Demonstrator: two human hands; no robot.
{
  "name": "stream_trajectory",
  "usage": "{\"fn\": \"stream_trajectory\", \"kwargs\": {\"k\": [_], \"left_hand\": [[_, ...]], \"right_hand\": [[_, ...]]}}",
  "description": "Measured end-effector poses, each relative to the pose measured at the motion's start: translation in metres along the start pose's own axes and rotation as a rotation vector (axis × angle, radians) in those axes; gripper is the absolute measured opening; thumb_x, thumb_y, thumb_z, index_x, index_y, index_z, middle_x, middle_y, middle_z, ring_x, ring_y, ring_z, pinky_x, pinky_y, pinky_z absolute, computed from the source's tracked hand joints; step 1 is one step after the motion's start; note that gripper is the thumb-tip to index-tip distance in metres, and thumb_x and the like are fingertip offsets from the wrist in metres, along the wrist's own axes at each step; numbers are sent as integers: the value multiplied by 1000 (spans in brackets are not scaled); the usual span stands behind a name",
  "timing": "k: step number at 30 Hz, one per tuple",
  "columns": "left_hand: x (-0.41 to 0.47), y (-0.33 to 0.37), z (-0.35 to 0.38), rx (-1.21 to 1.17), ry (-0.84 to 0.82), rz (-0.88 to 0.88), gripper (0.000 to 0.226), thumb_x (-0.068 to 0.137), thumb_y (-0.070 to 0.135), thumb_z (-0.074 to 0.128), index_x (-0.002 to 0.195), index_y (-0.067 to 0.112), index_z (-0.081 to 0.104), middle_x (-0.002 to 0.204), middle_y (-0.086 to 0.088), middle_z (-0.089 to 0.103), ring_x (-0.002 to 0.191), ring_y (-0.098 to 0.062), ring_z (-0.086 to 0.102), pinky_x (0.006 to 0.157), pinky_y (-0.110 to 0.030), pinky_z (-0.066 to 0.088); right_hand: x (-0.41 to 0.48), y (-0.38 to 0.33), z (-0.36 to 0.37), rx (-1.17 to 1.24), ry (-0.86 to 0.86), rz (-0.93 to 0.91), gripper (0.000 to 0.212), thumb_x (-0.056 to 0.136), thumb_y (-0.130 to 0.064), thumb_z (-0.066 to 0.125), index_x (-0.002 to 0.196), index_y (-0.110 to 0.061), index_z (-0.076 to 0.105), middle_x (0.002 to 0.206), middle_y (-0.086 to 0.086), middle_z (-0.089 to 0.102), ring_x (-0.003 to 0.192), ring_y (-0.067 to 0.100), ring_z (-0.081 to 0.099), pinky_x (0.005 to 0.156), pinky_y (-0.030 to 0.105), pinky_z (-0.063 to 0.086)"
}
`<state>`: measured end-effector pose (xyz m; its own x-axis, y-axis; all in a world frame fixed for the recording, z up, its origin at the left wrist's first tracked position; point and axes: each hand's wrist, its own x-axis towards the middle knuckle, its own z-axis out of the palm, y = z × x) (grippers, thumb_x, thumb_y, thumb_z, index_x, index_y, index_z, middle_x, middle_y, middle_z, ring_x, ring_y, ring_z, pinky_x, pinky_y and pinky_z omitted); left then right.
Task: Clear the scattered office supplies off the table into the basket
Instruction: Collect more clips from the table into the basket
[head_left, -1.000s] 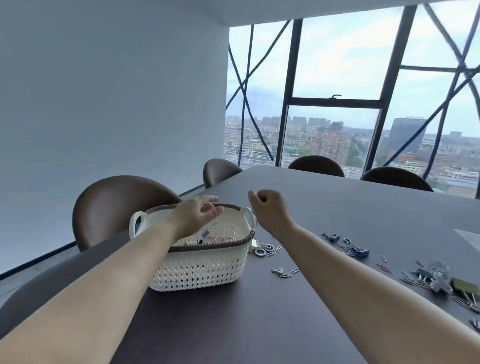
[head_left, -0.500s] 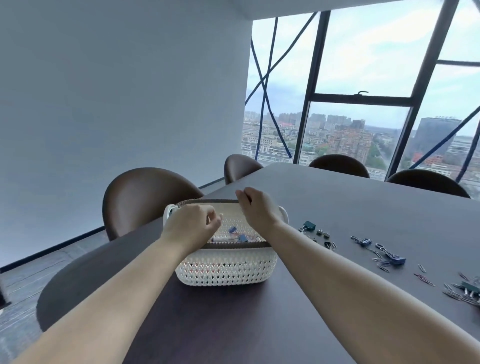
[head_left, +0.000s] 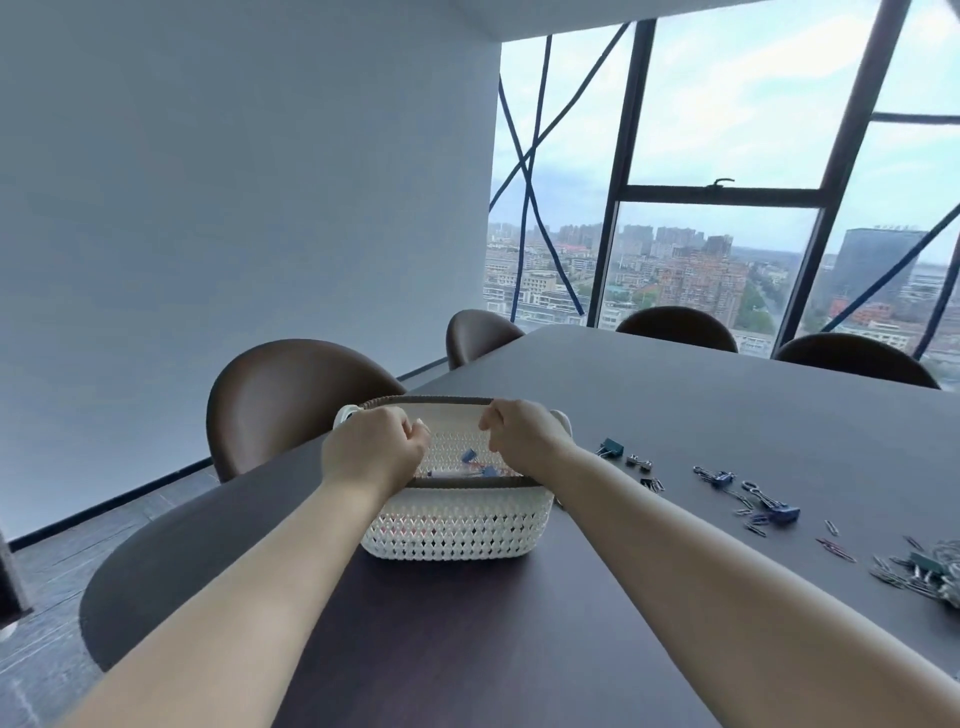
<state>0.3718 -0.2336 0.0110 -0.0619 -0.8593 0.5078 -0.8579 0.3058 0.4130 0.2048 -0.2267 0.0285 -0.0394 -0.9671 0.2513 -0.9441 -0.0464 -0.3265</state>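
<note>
A white woven basket (head_left: 457, 530) with a brown rim stands on the dark table (head_left: 675, 405). Inside it lie blue binder clips (head_left: 469, 456). My left hand (head_left: 374, 452) hovers over the basket's left side, curled into a fist with nothing visible in it. My right hand (head_left: 519, 431) is over the right side, fingers curled downward; its palm is hidden. To the right on the table lie a green binder clip (head_left: 613, 447), a blue binder clip (head_left: 779, 512) and a heap of paper clips (head_left: 924, 571).
Brown chairs stand along the table's left edge (head_left: 291, 395) and at the far end (head_left: 675, 325). A grey wall is to the left, with tall windows behind the table. The table's near rounded end lies at the lower left.
My left hand went from open fingers to a fist over the basket. My right hand moved left over the basket. The view shifted, so the basket now sits centred between my arms.
</note>
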Motion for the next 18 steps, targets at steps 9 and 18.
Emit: {"fn": "stream_trajectory", "kwargs": {"k": [9,18], "left_hand": [[-6,18,-13,75,167,203,19,88,26,49,84,14,63,80,-1,67,70,-22,61,59,-28,47],[-73,131,104,-61,-273,702,44,89,32,47,130,14,44,136,-4,44,123,-21,48,97,-33,45]], "right_hand": [[-53,68,-19,211,339,-84,36,91,-13,45,126,-18,47,133,2,51,125,22,38,104,36,34],[-114,192,1,-61,-29,210,55,88,-40,49,138,-26,32,149,-1,32,138,22,26,112,38,27]]}}
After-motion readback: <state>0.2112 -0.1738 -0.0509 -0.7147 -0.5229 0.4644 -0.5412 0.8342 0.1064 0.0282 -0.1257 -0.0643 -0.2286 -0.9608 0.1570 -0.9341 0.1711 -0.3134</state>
